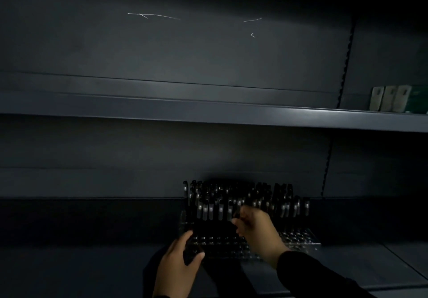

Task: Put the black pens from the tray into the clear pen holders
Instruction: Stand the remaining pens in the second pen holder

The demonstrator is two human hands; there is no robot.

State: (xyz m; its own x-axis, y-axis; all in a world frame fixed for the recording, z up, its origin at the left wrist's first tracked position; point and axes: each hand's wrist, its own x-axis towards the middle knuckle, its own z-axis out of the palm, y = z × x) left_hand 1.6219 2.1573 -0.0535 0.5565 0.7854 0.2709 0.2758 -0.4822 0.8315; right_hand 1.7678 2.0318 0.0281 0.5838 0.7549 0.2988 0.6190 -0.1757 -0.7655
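Note:
A clear pen holder (298, 239) with rows of round holes stands on the lower dark shelf. Several black pens (208, 205) stand upright in its back and left rows; the front right holes show bare. My right hand (257, 230) reaches over the holder's middle and pinches a black pen (238, 209) among the standing ones. My left hand (178, 265) is at the holder's front left corner, its fingers curled round a dark bundle of black pens (192, 251). The tray is not in view. The scene is very dim.
A dark shelf board (208, 110) juts out above the holder. On it at the far right stand three pale small packs (389, 100) beside a green box (419, 100). A slotted upright (326, 170) runs down the back panel to the right.

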